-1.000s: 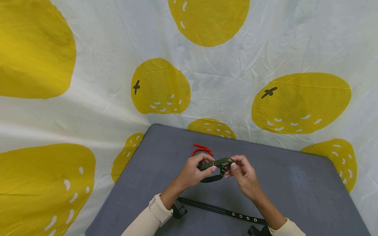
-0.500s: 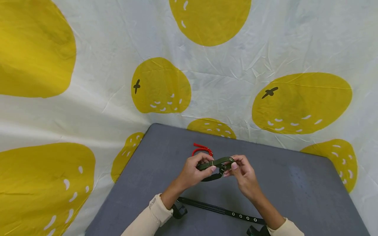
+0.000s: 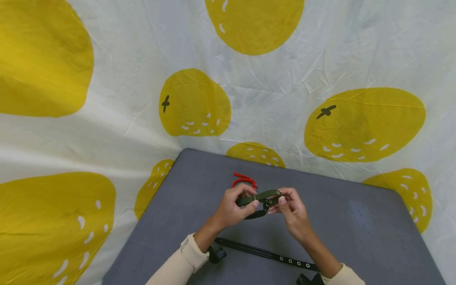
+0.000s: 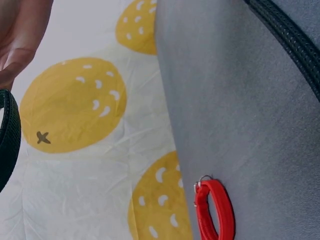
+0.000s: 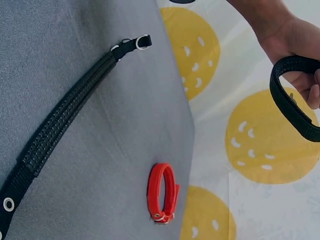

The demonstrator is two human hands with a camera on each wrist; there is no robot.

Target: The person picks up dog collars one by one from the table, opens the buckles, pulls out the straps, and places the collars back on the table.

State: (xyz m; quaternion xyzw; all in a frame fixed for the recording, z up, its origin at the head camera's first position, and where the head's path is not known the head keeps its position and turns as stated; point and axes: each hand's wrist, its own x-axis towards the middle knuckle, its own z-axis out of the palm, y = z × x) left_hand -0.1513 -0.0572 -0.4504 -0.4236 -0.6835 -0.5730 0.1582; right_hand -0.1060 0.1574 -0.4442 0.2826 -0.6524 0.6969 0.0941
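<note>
A dark green collar (image 3: 264,195) with metal eyelets and a buckle is held looped in the air over the table. My left hand (image 3: 231,206) pinches its left side between thumb and fingers. At the right end, by an eyelet and near the buckle, my right hand (image 3: 296,215) pinches the strap. The right wrist view shows the left hand (image 5: 295,42) with the collar loop (image 5: 290,107) hanging from it. Part of the same loop (image 4: 9,140) appears at the left edge of the left wrist view. My fingers partly cover the buckle.
A longer black collar (image 3: 249,249) with eyelets lies stretched out on the grey table (image 3: 356,221), nearer me, beneath the forearms. Beyond the hands rests a red buckled collar (image 3: 244,180). A white cloth with yellow fruit prints (image 3: 196,103) hangs behind and to the left.
Both hands and the green collar have shifted very slightly left, with the grips looking the same. The black and red collars stay where they were.
</note>
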